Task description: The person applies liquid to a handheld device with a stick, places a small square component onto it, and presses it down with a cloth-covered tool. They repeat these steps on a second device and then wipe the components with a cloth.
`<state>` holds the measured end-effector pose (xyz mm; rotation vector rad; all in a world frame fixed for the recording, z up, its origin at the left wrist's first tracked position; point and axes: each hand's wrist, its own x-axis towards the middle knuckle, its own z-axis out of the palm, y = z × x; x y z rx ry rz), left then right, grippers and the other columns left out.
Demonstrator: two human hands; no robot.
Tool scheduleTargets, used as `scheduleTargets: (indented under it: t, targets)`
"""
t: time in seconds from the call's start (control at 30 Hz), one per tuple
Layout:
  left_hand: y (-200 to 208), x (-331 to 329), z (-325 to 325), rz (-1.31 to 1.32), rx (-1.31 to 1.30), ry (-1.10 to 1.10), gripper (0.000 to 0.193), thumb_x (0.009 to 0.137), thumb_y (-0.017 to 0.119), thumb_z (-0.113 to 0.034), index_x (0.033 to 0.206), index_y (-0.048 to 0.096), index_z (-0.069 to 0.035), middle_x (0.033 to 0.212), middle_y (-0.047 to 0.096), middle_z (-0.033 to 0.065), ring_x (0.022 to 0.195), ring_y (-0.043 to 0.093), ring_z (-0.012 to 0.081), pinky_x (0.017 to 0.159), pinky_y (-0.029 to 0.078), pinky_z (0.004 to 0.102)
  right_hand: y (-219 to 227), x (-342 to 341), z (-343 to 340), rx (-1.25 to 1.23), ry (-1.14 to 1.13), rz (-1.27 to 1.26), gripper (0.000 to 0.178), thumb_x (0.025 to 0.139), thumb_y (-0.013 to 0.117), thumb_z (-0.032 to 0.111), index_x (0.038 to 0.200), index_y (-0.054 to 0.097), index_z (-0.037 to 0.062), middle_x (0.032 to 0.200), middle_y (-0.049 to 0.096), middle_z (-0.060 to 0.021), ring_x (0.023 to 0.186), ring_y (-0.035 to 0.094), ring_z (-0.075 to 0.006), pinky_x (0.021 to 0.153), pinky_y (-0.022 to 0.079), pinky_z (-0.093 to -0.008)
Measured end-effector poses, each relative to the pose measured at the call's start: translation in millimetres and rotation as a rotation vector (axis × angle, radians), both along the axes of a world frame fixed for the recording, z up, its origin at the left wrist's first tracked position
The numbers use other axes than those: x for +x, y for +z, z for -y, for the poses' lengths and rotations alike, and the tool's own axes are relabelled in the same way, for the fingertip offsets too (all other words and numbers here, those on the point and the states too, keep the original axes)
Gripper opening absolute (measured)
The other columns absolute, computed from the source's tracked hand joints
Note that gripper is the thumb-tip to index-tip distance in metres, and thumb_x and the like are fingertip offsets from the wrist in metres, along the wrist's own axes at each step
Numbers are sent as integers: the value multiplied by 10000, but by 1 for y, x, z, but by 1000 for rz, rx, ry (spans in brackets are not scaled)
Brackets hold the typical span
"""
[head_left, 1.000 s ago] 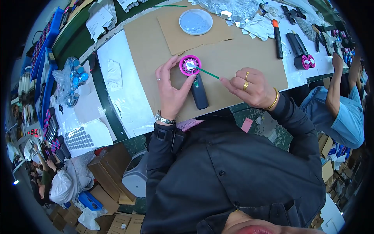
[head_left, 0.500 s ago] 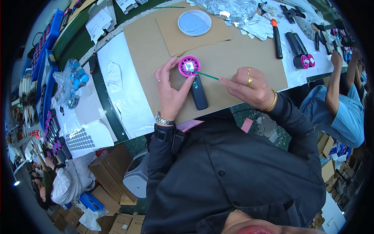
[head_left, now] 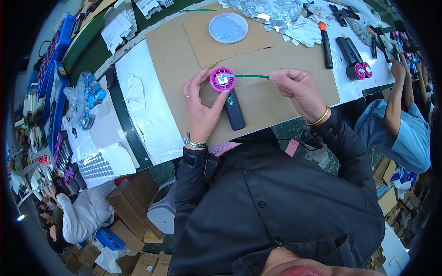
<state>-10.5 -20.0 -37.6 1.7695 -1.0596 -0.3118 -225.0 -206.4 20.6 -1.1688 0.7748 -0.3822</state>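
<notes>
At a cardboard-covered workbench, you steady a black handheld device (head_left: 235,112) with your left hand (head_left: 201,110), thumb and fingers curled about its pink ring (head_left: 212,82). Your right hand (head_left: 299,89) pinches one end of a green stick (head_left: 252,76), its far tip over the white square (head_left: 223,80) inside the ring; whether it presses down cannot be told. The device lies on the large brown cardboard (head_left: 285,87), in front of you and below the round dish (head_left: 228,28) of grey-blue paste.

The work appears partway through: the square is in place and a greyish patch shows on it, while white beside the patch suggests some surface is left to cover. How evenly it is coated is too small to read.

By count, you have one device in hand, two similar pink-ended devices (head_left: 356,71) lying side by side to the right, one dish, one stick in your fingers, one thin green strip (head_left: 199,9) at the bench's far side and one black-and-orange tool (head_left: 326,46). The loose white squares (head_left: 294,41) near the plastic bag (head_left: 271,11) number several, too jumbled for an exact tally.
</notes>
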Motion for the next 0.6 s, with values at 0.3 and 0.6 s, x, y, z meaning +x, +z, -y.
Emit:
scheduleTargets:
  t: [0.3, 0.6]
  targets:
    - [3, -1, 0, 102, -13, 28, 841, 843, 957, -186, 1549, 531, -16, 1390, 623, 171, 1333, 580, 309, 1092, 502, 426, -11, 7, 27, -89, -28, 116, 178, 1044, 770, 91, 1174, 818, -21, 858, 646, 46, 719, 507, -47, 631, 384, -237]
    - [42, -31, 1, -8, 496, 110, 1336, 791, 985, -482, 1700, 165, 54, 814, 724, 111, 674, 715, 243, 574, 512, 365, -27, 50, 71, -1453, -18, -64, 224, 1001, 798, 111, 1219, 843, 82, 933, 699, -60, 793, 656, -217, 709, 532, -340]
